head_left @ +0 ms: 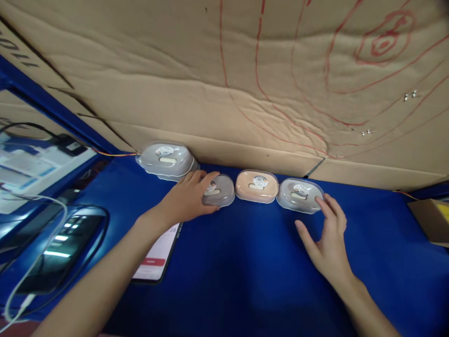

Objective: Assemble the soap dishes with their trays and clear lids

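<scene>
Three small rounded soap boxes with clear lids and round stickers stand in a row on the blue tabletop. My left hand (191, 194) is around the left end of the grey soap box (224, 189), thumb at its front and a finger over its back edge. The peach soap box (257, 186) sits in the middle. At the right is another grey soap box (300, 195). My right hand (328, 238) is open beside it, a fingertip at its right edge and the thumb apart. Behind my left hand are stacked grey soap boxes (166, 160), partly hidden.
A phone with a lit screen (157, 255) lies under my left forearm. Farther left are a dark phone (63, 252) and a white cable (38, 255). A cardboard wall (168, 107) with red lines rises behind the row. A brown box (426, 220) stands far right.
</scene>
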A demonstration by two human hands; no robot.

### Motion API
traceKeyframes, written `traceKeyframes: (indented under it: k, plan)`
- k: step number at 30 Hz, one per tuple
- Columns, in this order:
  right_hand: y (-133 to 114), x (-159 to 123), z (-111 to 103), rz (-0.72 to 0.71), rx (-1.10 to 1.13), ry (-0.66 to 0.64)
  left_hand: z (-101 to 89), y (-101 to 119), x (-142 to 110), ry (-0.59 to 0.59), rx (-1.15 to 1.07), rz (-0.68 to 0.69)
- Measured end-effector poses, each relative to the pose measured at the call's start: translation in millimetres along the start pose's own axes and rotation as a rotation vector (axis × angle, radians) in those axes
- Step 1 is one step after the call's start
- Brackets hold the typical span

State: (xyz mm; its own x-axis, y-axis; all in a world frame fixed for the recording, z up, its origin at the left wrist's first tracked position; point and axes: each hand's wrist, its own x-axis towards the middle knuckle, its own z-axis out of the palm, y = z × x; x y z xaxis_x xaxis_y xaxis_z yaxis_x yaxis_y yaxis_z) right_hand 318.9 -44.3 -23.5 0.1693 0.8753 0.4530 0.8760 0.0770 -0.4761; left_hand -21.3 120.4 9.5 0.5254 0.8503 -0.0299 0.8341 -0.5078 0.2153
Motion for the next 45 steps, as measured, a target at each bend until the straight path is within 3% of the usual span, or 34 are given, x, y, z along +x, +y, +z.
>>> traceKeyframes:
  k: [3,7,9,12,18,24,27,33,41,45]
  plan:
    - [-10.5,-12.0,2.1,-0.070,0.117,-0.170,1.6,16.6,-35.4,-0.018,-0.028,0.000]
    - [-25.0,-30.2,8.6,-0.162,0.280,-0.562,9.6,52.9,-73.4,-0.124,-0.302,0.105]
    - [-28.9,-35.9,11.9,-0.154,0.343,-0.703,14.3,71.0,-80.2,-0.176,-0.394,0.153]
    - [-28.7,-37.1,14.4,-0.089,0.409,-0.813,18.2,86.6,-78.0,-0.241,-0.506,0.197]
    - [-22.6,-27.5,14.8,-0.066,0.462,-0.788,11.7,73.3,-67.5,-0.266,-0.598,0.179]
    - [-20.0,-25.7,17.3,-0.051,0.417,-0.807,10.5,45.4,-49.2,0.009,-0.159,0.011]
    - [-18.5,-25.9,18.4,-0.049,0.386,-0.805,11.8,37.0,-36.2,-0.023,-0.015,-0.040]
    - [-14.4,-24.8,15.9,-0.090,0.387,-0.799,11.4,28.0,-26.9,-0.084,0.050,-0.079]
    - [-14.8,-23.8,13.9,-0.141,0.375,-0.799,37.1,18.2,-25.9,-0.072,0.068,-0.012]
    - [-14.4,-22.6,13.8,-0.150,0.352,-0.819,33.4,27.5,-38.4,0.073,0.027,0.073]
